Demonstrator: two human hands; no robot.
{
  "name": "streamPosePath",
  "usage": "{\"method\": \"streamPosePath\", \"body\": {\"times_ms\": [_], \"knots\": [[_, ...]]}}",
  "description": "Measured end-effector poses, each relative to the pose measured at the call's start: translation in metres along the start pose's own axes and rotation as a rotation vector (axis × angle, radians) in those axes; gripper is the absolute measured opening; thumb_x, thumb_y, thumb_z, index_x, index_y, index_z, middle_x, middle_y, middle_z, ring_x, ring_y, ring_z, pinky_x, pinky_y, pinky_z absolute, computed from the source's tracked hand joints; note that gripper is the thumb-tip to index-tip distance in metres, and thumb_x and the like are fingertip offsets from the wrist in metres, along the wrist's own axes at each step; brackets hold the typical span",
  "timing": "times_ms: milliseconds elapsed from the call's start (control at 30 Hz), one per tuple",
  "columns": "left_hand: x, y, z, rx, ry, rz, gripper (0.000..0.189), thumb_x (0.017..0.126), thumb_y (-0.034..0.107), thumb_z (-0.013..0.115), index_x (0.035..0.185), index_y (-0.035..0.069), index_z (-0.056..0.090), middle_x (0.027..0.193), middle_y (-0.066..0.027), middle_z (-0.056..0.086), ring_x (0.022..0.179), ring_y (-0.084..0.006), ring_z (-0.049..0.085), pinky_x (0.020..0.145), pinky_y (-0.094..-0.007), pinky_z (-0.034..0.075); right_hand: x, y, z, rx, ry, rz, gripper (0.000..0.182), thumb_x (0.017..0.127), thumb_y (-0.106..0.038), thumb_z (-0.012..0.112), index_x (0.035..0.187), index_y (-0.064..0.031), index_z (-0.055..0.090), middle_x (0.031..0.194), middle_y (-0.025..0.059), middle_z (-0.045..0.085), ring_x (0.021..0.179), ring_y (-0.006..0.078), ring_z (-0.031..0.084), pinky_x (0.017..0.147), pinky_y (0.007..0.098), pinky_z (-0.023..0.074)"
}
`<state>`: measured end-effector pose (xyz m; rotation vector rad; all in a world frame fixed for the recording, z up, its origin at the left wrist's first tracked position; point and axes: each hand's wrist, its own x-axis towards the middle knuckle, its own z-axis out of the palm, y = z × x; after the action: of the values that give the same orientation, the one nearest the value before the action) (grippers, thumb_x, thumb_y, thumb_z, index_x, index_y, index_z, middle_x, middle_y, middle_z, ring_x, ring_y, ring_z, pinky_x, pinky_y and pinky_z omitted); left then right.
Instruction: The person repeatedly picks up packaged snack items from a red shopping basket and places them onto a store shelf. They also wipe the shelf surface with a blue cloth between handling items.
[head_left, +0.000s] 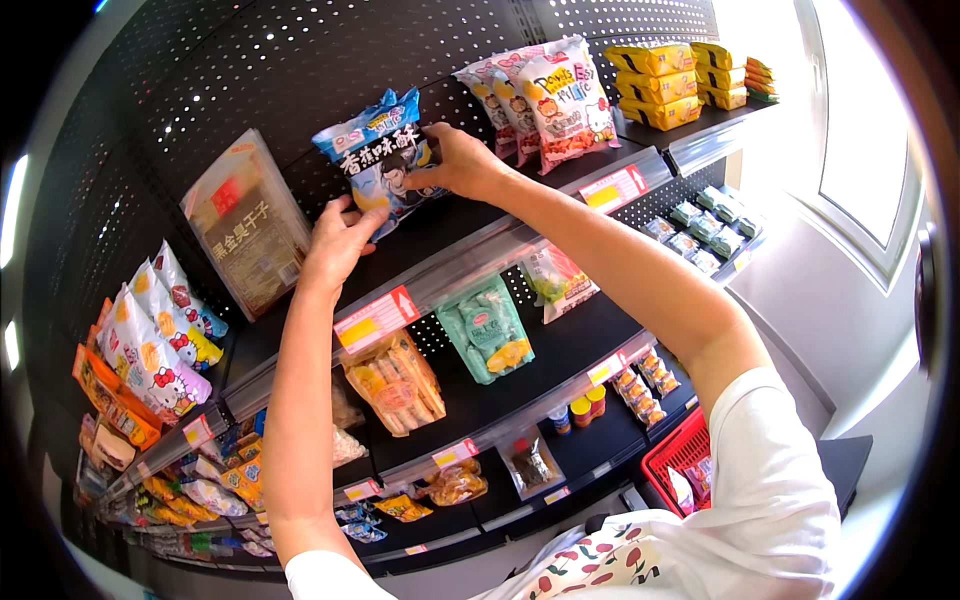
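Note:
A blue and black snack bag (394, 169) stands slightly tilted on the top shelf (480, 214), between both of my hands. My left hand (341, 240) grips its lower left edge, thumb across the front. My right hand (457, 165) holds its right side, with the thumb on the front and the fingers behind the upper edge. Left of it, a large flat brown packet (251, 232) leans against the perforated back panel. Several pink and white snack bags (566, 105) stand to the right of my right hand.
Yellow packets (660, 84) are stacked at the far right of the top shelf. Lower shelves hold a green bag (487, 330) and a bag of wrapped sticks (397, 382). Price-tag rails (379, 319) edge the shelves. A red basket (675, 450) with bags inside sits at lower right.

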<state>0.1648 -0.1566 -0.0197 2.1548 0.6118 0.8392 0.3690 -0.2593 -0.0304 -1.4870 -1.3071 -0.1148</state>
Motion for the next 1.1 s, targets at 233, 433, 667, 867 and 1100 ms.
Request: {"method": "streamPosePath", "body": {"times_ms": [233, 433, 667, 867, 1100], "knots": [[-0.046, 0.052, 0.019, 0.023, 0.122, 0.431, 0.043, 0.088, 0.026, 0.077, 0.116, -0.002, 0.062, 0.098, -0.0055, 0.070, 0.088, -0.0094, 0.062, 0.079, -0.0243, 0.048, -0.062, -0.043, -0.066, 0.121, 0.133, -0.254, 0.081, 0.065, -0.046, 0.090, 0.121, 0.0038, 0.060, 0.087, 0.0148, 0.068, 0.080, 0.0232, 0.066, 0.073, 0.0352, 0.0525], [-0.124, 0.095, 0.092, -0.201, 0.042, 0.613, 0.037, 0.088, 0.013, 0.076, 0.117, -0.002, 0.059, 0.110, -0.0047, 0.064, 0.093, -0.0109, 0.059, 0.084, -0.0242, 0.046, -0.172, -0.057, -0.145, 0.359, 0.058, -0.180, 0.065, 0.071, -0.037, 0.090, 0.116, 0.0007, 0.061, 0.082, 0.0024, 0.067, 0.071, 0.0100, 0.063, 0.060, 0.0236, 0.0502], [-0.176, 0.057, 0.217, -0.551, -0.529, 0.179, 0.049, 0.083, 0.006, 0.079, 0.123, 0.002, 0.051, 0.108, -0.0065, 0.065, 0.094, -0.0120, 0.063, 0.081, -0.0261, 0.053, -0.324, 0.010, -0.184, 0.443, 0.110, 0.244, 0.085, 0.075, -0.031, 0.089, 0.139, 0.0013, 0.044, 0.127, 0.0141, 0.064, 0.114, 0.0221, 0.062, 0.098, 0.0352, 0.0520], [-0.231, -0.011, 0.338, -0.515, -0.920, 0.160, 0.054, 0.080, 0.012, 0.082, 0.123, 0.003, 0.051, 0.110, -0.0111, 0.067, 0.097, -0.0184, 0.065, 0.086, -0.0332, 0.052, -0.471, 0.046, -0.189, 0.488, 0.356, 0.783, 0.070, 0.078, -0.022, 0.086, 0.134, -0.0020, 0.050, 0.116, 0.0112, 0.067, 0.102, 0.0196, 0.067, 0.074, 0.0321, 0.0621], [-0.280, -0.061, 0.397, -0.087, -0.909, 0.440, 0.065, 0.085, 0.020, 0.077, 0.140, 0.003, 0.047, 0.134, -0.0180, 0.055, 0.123, -0.0292, 0.055, 0.102, -0.0400, 0.045, -0.597, 0.086, -0.170, 0.452, 0.627, 1.048, 0.050, 0.078, -0.010, 0.084, 0.121, -0.0062, 0.058, 0.109, 0.0039, 0.067, 0.098, 0.0136, 0.065, 0.077, 0.0302, 0.0581]]}}
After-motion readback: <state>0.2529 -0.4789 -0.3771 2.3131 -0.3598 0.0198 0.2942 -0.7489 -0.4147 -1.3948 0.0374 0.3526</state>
